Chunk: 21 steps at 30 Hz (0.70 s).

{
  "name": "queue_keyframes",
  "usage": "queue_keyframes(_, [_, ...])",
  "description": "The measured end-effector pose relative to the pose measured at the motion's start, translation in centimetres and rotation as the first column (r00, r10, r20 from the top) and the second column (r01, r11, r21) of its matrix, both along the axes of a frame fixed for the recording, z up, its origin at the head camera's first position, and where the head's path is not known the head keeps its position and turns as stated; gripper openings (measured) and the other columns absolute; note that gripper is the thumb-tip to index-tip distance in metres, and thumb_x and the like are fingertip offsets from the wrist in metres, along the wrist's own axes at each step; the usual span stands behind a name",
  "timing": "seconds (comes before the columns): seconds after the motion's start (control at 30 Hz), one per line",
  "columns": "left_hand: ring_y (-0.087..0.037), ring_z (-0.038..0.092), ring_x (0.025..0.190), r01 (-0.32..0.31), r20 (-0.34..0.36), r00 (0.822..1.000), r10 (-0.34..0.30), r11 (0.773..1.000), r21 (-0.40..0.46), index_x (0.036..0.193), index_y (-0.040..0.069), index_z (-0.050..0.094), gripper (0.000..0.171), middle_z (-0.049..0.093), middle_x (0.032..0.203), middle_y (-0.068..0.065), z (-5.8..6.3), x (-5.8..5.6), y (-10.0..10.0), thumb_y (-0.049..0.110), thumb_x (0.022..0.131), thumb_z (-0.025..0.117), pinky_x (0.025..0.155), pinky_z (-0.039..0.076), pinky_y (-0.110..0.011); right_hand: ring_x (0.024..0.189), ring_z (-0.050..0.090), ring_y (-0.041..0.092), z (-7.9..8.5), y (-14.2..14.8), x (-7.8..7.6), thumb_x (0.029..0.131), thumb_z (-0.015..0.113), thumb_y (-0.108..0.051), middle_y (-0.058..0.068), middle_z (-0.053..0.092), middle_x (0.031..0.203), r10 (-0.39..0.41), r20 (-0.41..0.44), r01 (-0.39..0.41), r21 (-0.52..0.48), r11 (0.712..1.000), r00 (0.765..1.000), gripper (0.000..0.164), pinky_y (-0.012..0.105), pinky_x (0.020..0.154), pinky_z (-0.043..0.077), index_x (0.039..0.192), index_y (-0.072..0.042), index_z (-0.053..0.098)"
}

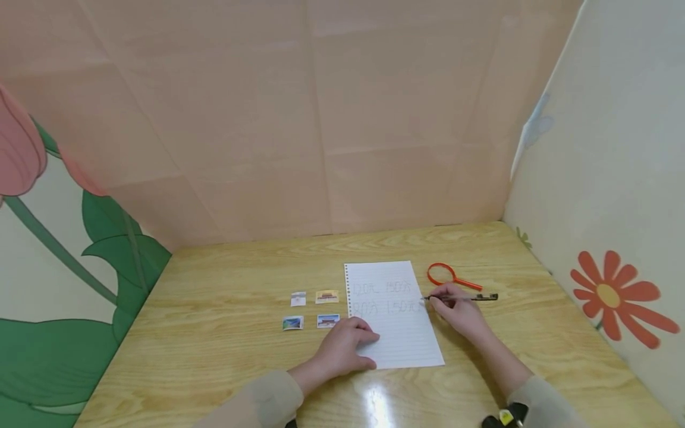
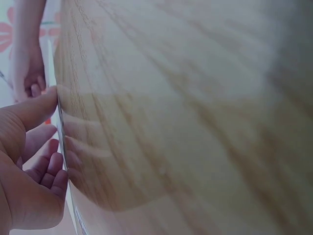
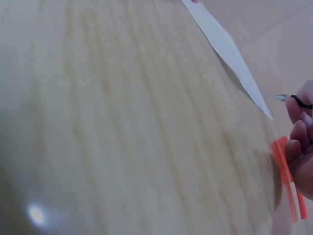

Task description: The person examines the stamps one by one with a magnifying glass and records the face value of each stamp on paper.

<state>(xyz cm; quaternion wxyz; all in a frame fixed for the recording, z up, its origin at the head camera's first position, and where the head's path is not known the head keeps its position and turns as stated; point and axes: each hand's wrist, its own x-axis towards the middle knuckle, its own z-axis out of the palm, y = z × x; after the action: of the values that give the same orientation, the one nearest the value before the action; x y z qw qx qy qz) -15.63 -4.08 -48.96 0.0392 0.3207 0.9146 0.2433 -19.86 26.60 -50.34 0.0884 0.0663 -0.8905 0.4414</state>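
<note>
A lined sheet of paper (image 1: pixel 396 345) with holes down its left edge lies on the table, bearing two rows of handwriting. My left hand (image 1: pixel 345 348) rests on the sheet's lower left part, its fingers and thumb spread. At the sheet's right edge, my right hand (image 1: pixel 457 309) pinches a pen (image 1: pixel 484 296), whose tip points left toward the second row; whether it touches the paper I cannot tell. In the right wrist view the pen tip (image 3: pixel 281 97) stands near the paper (image 3: pixel 230 54). The left wrist view shows the left hand (image 2: pixel 34 166) at the paper's edge.
Several small picture stamps (image 1: pixel 327 321) lie in two rows left of the sheet. An orange-red magnifying glass (image 1: pixel 467 284) lies just beyond my right hand. The wooden table (image 1: pixel 214 333) meets a pink-covered wall (image 1: pixel 321 119) behind and a flower-painted wall (image 1: pixel 605 178) at right.
</note>
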Motion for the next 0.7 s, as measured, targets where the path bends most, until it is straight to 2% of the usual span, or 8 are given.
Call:
queue_keyframes(0.2, [-0.011,0.052,0.105,-0.002,0.004,1.000,0.002,1.000,0.001,0.119,0.018,0.073,0.050,0.061,0.112,0.008,0.0,0.0,0.1,0.035,0.075,0.087,0.095,0.042,-0.029,0.066,0.049,0.007,0.0,0.3,-0.3,0.090,0.071,-0.006,0.002,0.063,0.086,0.040,-0.117,-0.037,0.025,0.999,0.992,0.014,0.021,0.054,0.044,0.102,-0.004,0.066])
queue_keyframes(0.33, [-0.012,0.052,0.105,-0.003,0.012,1.000,0.003,1.000,0.003,0.120,0.017,0.073,0.049,0.061,0.112,0.008,0.1,0.1,0.1,0.034,0.075,0.087,0.094,0.042,-0.028,0.071,0.056,0.007,0.0,0.4,-0.5,0.089,0.070,0.001,0.007,0.067,0.085,0.079,-0.168,-0.083,-0.016,0.996,0.983,0.016,0.018,0.058,0.047,0.103,-0.002,0.065])
queue_keyframes(0.43, [-0.011,0.052,0.104,-0.001,0.003,1.000,0.001,1.000,0.004,0.119,0.017,0.074,0.049,0.061,0.111,0.008,0.1,0.1,0.1,0.034,0.075,0.087,0.094,0.042,-0.028,0.076,0.064,0.011,0.1,0.5,-0.5,0.090,0.068,0.005,0.013,0.069,0.088,0.114,-0.166,-0.126,-0.063,0.990,0.980,0.016,0.015,0.063,0.050,0.105,0.001,0.063])
queue_keyframes(0.6, [-0.011,0.052,0.105,0.010,-0.029,1.000,-0.010,1.000,0.003,0.119,0.017,0.074,0.050,0.062,0.111,0.009,0.0,0.0,0.1,0.035,0.074,0.087,0.094,0.042,-0.027,0.075,0.065,0.016,0.7,0.4,-0.1,0.091,0.069,-0.002,0.017,0.068,0.091,0.115,-0.114,-0.131,-0.140,0.981,0.987,0.019,0.020,0.062,0.053,0.109,0.002,0.066])
queue_keyframes(0.7, [-0.011,0.052,0.105,0.014,-0.035,0.999,-0.013,1.000,0.008,0.118,0.016,0.074,0.050,0.062,0.111,0.008,0.0,0.0,0.0,0.034,0.074,0.087,0.095,0.042,-0.027,0.073,0.064,0.018,1.1,0.6,0.1,0.093,0.065,0.002,0.025,0.066,0.094,0.192,-0.108,-0.212,-0.226,0.951,0.975,0.023,0.025,0.061,0.055,0.115,0.009,0.063])
